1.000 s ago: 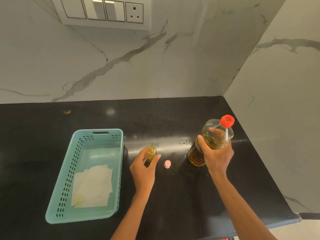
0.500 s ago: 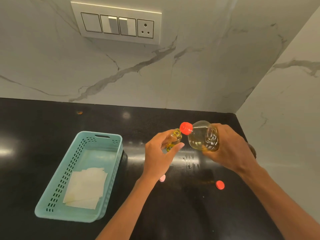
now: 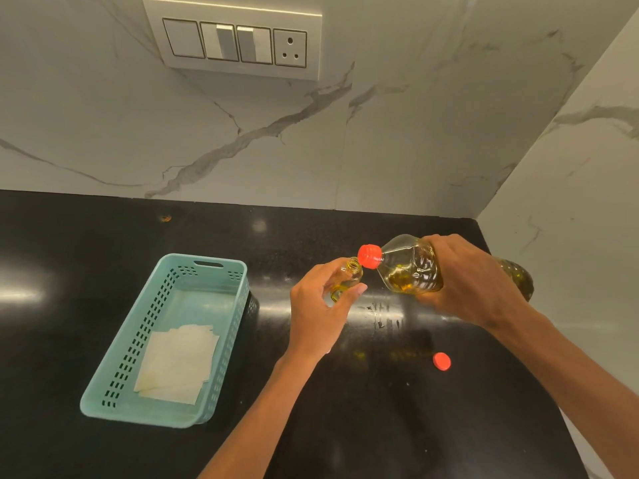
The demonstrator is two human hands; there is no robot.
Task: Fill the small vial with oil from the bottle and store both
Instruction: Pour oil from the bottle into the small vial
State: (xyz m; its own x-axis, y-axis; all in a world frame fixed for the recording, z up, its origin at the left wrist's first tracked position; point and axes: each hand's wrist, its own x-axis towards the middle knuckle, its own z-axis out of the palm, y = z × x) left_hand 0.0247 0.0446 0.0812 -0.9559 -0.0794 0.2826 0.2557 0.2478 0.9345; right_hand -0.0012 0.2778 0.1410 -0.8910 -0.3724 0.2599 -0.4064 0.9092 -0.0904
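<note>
The vial [image 3: 346, 278] is up off the desk [image 3: 103, 236], pinched in the left hand [image 3: 320, 312] between thumb and fingertips, tilted so its open mouth leans to the right. A little yellow oil sits in its lower part. Its mouth is just beside the red spout [image 3: 369, 256] of the bottle [image 3: 411, 267], touching or very nearly so; I can't tell whether oil is running across.

The bottle lies nearly on its side in the air, neck pointing left toward the vial, with the right hand [image 3: 473, 281] wrapped around its middle. Oil pools along the lower side of the clear shoulder, and the far end of the bottle shows dark behind the hand, to the right.

On the black desk below, near and to the right of the hands, lies a small red cap [image 3: 442, 361]. A shiny smear marks the desk just under the bottle.

Well to the left stands a teal basket [image 3: 238, 271] with slotted walls, its long side running from near to far. A white folded paper [image 3: 178, 363] lies flat in its near half.

Behind everything rises a marble wall with grey veins, carrying a switch panel [image 3: 235, 43] high up, and a second marble wall closes off the right side.
</note>
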